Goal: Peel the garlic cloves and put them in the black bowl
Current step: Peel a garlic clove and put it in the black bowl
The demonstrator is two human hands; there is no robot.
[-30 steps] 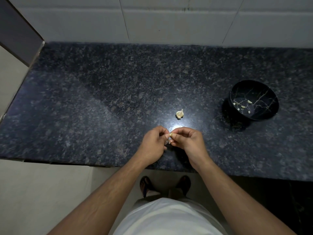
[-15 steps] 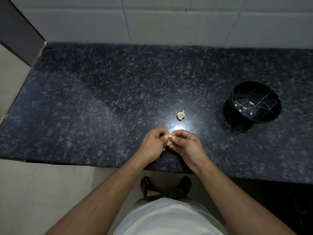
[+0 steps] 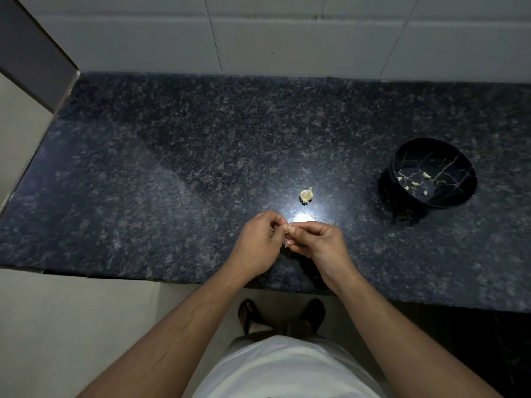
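Garlic clove (image 3: 286, 234) sits pinched between the fingertips of both hands, held just above the front edge of the bench (image 3: 143, 182), about midway along it. The left hand (image 3: 258, 242) curls its fingers round the clove from one side, and the right hand (image 3: 319, 239) grips it from the other with thumb and forefinger, so the two hands touch at the fingertips. Little of the clove shows between them, and whether its skin is on or off cannot be told.

Behind the hands, a short way toward the back wall, a partly stripped garlic bulb (image 3: 306, 194) rests on the dark speckled stone beside a bright glare spot. The black bowl (image 3: 434, 173) stands well apart near the right edge of the bench, tilted slightly in this wide view; its inside carries thin gold veins, and several pale peeled cloves (image 3: 415, 184) lie scattered on its bottom. White tiles (image 3: 287, 33) rise along the back edge.
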